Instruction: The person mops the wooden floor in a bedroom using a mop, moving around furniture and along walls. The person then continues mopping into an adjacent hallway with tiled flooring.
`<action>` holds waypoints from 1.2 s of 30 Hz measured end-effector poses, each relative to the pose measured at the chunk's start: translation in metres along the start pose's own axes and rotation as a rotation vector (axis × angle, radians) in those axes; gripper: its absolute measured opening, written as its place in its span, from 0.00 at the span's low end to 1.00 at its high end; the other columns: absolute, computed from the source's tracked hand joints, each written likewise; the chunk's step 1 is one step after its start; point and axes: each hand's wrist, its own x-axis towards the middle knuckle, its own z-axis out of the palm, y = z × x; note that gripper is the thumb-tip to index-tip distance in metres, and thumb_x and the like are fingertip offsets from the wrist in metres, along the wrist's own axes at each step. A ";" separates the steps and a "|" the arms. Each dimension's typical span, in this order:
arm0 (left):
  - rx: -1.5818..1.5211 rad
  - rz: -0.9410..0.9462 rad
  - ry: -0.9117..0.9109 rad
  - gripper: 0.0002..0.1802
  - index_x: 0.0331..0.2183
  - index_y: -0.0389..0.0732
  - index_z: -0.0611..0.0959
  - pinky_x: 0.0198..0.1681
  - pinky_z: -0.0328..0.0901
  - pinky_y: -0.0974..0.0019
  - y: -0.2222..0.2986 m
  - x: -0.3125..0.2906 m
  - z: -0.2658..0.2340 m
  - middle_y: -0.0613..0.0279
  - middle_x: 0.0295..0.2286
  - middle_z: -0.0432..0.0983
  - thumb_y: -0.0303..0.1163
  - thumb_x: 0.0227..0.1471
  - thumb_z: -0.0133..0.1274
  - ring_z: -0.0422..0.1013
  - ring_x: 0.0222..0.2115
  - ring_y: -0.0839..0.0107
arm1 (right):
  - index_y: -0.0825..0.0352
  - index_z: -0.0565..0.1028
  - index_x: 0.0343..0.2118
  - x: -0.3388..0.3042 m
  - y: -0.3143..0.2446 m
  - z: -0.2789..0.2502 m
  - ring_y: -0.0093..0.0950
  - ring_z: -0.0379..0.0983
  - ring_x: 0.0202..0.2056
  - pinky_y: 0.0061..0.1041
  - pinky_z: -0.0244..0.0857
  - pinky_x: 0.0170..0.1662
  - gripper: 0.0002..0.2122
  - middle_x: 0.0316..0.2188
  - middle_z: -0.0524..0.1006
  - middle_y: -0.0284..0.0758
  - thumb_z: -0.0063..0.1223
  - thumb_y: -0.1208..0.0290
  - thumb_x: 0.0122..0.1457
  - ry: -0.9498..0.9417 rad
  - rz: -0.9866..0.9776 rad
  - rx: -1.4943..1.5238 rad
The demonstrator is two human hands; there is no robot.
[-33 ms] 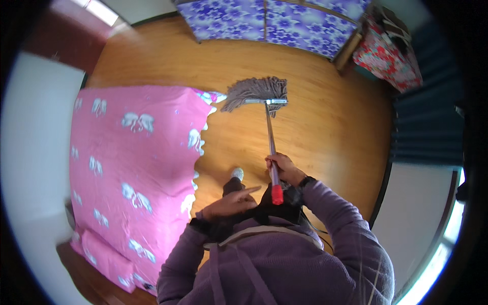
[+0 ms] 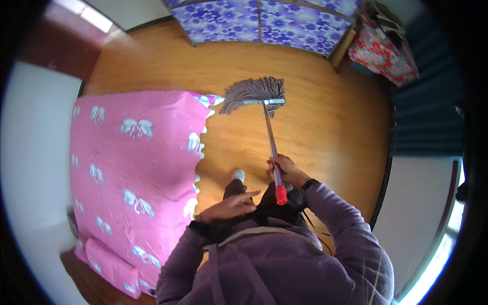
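A mop (image 2: 269, 129) with a metal pole and a red end cap slants away from my body. Its grey-brown string head (image 2: 254, 92) lies spread on the wooden floor, just beyond the bed's far right corner. My right hand (image 2: 288, 170) is closed around the pole, a short way above the red cap. In front of my waist, my left hand (image 2: 231, 206) holds nothing; its index finger is stretched out toward the pole without touching it, and the other fingers are loosely bent.
Along my left stands a bed with a pink cover (image 2: 168, 168) and a pink pillow (image 2: 109, 267). A cabinet with purple floral panels (image 2: 300, 30) stands at the far side. Red floral cloth (image 2: 378, 53) is heaped at far right, near a dark curtain (image 2: 424, 122). My shoe (image 2: 238, 175) shows below.
The whole view has shifted slightly. My right hand and the pole's red end sit a touch farther right in the picture; the mop head stays almost in place, and both hands keep their pose.
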 end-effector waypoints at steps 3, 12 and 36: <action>0.057 -0.099 -0.076 0.32 0.57 0.38 0.56 0.33 0.61 0.77 -0.018 -0.033 -0.019 0.67 0.33 0.68 0.39 0.55 0.47 0.63 0.28 0.81 | 0.68 0.64 0.35 -0.033 0.040 0.003 0.23 0.66 0.18 0.22 0.65 0.20 0.06 0.21 0.70 0.35 0.42 0.74 0.57 0.009 -0.131 -0.043; 0.137 -0.268 -0.131 0.29 0.53 0.35 0.63 0.33 0.65 0.76 -0.019 -0.038 -0.117 0.62 0.35 0.72 0.41 0.54 0.48 0.67 0.29 0.81 | 0.61 0.53 0.58 -0.128 0.202 0.018 0.19 0.64 0.18 0.19 0.64 0.21 0.25 0.22 0.70 0.32 0.44 0.67 0.58 0.372 -0.156 -0.440; -0.194 -1.298 -0.360 0.28 0.42 0.37 0.66 0.30 0.67 0.51 -0.440 -0.130 0.208 0.55 0.26 0.71 0.52 0.52 0.43 0.71 0.28 0.58 | 0.72 0.60 0.53 -0.363 0.665 0.159 0.21 0.66 0.42 0.16 0.59 0.46 0.22 0.41 0.71 0.35 0.42 0.81 0.53 0.646 -0.332 0.125</action>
